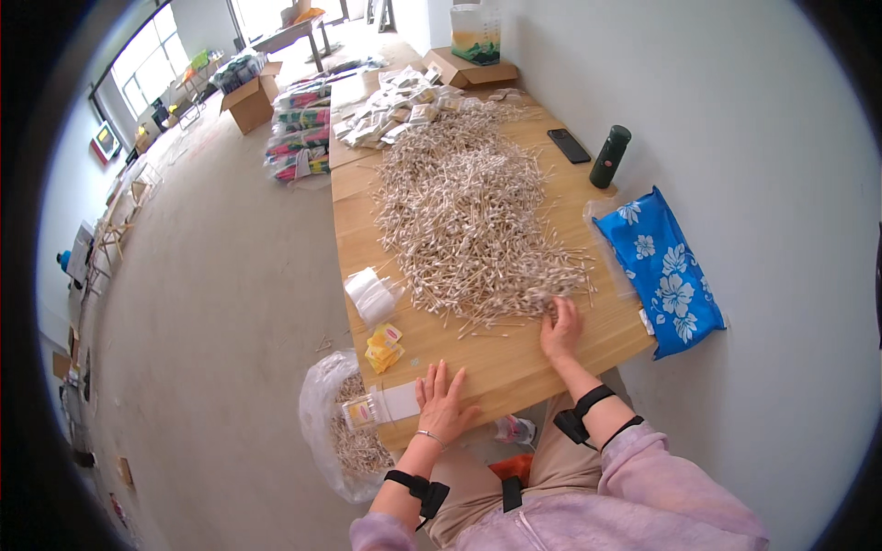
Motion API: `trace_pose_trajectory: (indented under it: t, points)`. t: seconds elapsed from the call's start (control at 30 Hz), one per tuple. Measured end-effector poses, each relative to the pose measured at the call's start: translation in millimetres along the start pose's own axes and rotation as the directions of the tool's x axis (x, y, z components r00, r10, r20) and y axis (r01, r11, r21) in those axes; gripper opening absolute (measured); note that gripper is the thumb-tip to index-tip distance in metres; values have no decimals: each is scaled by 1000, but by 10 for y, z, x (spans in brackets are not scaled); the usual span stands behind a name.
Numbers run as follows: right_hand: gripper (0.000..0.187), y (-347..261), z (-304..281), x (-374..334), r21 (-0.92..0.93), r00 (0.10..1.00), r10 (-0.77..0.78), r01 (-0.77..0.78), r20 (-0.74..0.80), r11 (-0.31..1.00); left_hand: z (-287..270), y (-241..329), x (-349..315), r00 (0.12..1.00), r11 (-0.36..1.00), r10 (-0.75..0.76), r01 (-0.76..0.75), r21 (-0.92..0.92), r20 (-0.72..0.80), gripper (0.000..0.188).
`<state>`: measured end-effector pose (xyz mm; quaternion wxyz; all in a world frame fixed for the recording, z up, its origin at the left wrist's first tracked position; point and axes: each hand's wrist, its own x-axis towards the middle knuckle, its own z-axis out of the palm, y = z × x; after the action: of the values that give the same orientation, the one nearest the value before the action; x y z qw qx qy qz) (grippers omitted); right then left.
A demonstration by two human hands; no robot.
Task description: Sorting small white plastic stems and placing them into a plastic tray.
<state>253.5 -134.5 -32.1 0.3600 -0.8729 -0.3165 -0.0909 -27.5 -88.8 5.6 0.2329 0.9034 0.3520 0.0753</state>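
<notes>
A large heap of cotton swabs (478, 211) covers the middle of the wooden table. At its near right edge my right hand (560, 332) is closed, with curled fingers on some of the swabs; its fingertips are partly hidden. My left hand (444, 401) lies open, fingers spread, by the near table edge. Under its fingers is the end of a flat white strip (397, 402). Next to that strip, a small clear pack with a yellow label (360, 411) sits at the table's left corner. Yellow cards (383, 347) and a stack of white bags (371, 296) lie farther up the left side.
White packets (404, 103) are piled at the far end, before an open cardboard box (469, 70). Along the wall side are a phone (569, 145), a dark green bottle (610, 156) and a blue flowered package (671, 275). A plastic bag of swabs (322, 413) stands below the left corner.
</notes>
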Motion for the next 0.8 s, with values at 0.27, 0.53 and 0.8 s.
trace_pose_trajectory:
  t: [0.27, 0.53, 0.8]
  points:
    - [22, -598, 158, -57, 498, 947, -304, 215, 104, 840, 60, -63, -8, 999, 999, -18, 16, 46, 41, 79]
    - [41, -643, -150, 134, 140, 944, -313, 298, 106, 944, 22, -64, 5, 998, 999, -33, 31, 29, 50, 78]
    - [29, -438, 54, 395, 168, 930, -275, 238, 245, 956, 34, -38, 24, 998, 999, -43, 43, -1, 49, 79]
